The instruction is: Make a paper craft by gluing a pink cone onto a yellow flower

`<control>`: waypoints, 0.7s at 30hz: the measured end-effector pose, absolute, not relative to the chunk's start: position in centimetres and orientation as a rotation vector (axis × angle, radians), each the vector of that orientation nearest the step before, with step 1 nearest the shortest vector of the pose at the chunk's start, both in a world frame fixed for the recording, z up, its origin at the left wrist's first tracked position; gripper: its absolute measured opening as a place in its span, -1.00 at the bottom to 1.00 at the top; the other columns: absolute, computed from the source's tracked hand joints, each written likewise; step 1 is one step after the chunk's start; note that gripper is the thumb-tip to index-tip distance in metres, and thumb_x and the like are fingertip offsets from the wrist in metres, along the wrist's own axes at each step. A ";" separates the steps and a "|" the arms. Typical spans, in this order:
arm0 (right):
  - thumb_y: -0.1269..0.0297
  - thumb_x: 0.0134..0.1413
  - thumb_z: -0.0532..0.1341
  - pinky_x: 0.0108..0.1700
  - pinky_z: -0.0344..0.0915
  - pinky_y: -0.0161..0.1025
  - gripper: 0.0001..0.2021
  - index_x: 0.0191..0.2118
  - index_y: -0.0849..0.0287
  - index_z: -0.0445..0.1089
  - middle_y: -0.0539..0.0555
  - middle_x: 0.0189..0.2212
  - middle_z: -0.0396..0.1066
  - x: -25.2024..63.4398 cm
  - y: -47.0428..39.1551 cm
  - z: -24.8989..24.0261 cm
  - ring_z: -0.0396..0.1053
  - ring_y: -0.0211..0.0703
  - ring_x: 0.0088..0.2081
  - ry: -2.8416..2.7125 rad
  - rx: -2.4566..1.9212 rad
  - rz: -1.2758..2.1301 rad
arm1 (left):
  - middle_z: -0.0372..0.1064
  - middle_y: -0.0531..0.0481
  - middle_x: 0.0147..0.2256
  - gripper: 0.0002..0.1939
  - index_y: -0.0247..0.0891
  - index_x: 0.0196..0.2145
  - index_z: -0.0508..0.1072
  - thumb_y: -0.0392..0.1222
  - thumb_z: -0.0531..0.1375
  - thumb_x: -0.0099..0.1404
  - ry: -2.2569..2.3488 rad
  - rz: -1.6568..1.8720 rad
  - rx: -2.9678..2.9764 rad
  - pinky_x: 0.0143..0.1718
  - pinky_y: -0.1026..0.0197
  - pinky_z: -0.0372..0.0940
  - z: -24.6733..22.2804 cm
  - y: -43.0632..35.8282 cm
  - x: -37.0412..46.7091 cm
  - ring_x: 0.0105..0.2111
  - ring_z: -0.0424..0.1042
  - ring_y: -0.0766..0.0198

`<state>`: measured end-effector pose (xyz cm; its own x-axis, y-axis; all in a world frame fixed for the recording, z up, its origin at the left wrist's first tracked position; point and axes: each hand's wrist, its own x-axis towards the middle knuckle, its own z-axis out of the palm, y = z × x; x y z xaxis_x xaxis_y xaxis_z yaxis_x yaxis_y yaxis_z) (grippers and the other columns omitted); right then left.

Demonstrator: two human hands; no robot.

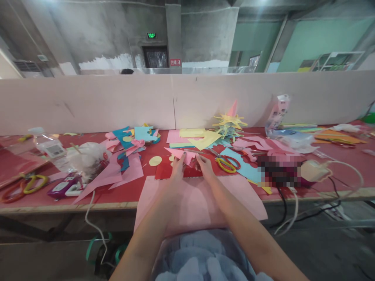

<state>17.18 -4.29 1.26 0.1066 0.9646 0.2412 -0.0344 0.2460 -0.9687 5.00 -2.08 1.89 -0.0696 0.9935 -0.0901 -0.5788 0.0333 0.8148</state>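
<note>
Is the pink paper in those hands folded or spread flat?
Not spread flat: the pink paper looks bent, its pointed tip jutting past the left hand, its other end at the right hand. Creased or curled, I cannot tell.

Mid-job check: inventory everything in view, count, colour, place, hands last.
Folded paper: 1, pink, centre
Mat: 1, red, under folded paper
Large sheet: 1, pink, front edge
Scissors: at least 2, yellow-and-red handles, both sides
Fringed cone: 1, pink, yellow and green, back, right of centre
Paper scraps: many, mixed colours, both sides
Plastic bags: at least 2, clear, both sides
Bottle: 1, clear, left
Device: 1, purple and white, left
Cables: several, white and black, both sides
Table: 1, red, beneath items
Partition: 1, pale, behind table
Exit sign: 1, green, back wall
Left hand: 1, bare, on folded paper
Right hand: 1, bare, on folded paper
</note>
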 end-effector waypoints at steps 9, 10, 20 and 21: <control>-0.12 -0.14 0.18 -0.69 -0.02 -0.39 -0.61 -0.53 0.17 0.31 -0.10 -0.79 0.19 17.1 -4.2 1.1 0.12 -0.36 -0.73 -1.189 -1.053 0.982 | 0.42 -0.09 -0.24 -0.67 -0.27 -0.28 0.36 -0.16 0.31 -0.02 0.835 1.467 0.751 -0.26 0.19 0.36 1.9 -2.2 5.1 -0.23 0.42 0.21; -0.11 -0.15 0.18 -0.69 -0.03 -0.39 -0.61 -0.55 0.17 0.30 -0.10 -0.80 0.19 17.1 -4.2 1.1 0.11 -0.37 -0.74 -1.189 -1.056 0.979 | 0.42 -0.09 -0.24 -0.67 -0.28 -0.28 0.36 -0.15 0.31 -0.02 0.834 1.468 0.764 -0.27 0.19 0.36 1.9 -2.1 5.1 -0.24 0.43 0.21; -0.12 -0.14 0.18 -0.72 -0.07 -0.39 -0.59 -0.61 0.18 0.29 -0.07 -0.83 0.19 17.0 -4.3 1.2 0.08 -0.37 -0.77 -1.190 -1.043 0.971 | 0.43 -0.09 -0.28 -0.64 -0.28 -0.28 0.37 -0.16 0.33 -0.05 0.832 1.471 0.764 -0.33 0.23 0.35 1.9 -2.0 5.2 -0.30 0.43 0.23; -0.14 -0.13 0.16 -0.72 -0.07 -0.38 -0.57 -0.60 0.18 0.30 -0.06 -0.81 0.22 17.0 -4.4 1.3 0.08 -0.37 -0.77 -1.188 -1.034 0.971 | 0.43 -0.08 -0.29 -0.65 -0.28 -0.29 0.37 -0.16 0.33 -0.04 0.835 1.471 0.744 -0.33 0.24 0.35 1.9 -2.1 5.2 -0.30 0.43 0.24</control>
<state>17.01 -4.36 1.26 0.1228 0.9622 0.2430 -0.0471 0.2503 -0.9670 5.22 -2.07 1.93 -0.0668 0.9974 -0.0263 -0.5338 -0.0135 0.8455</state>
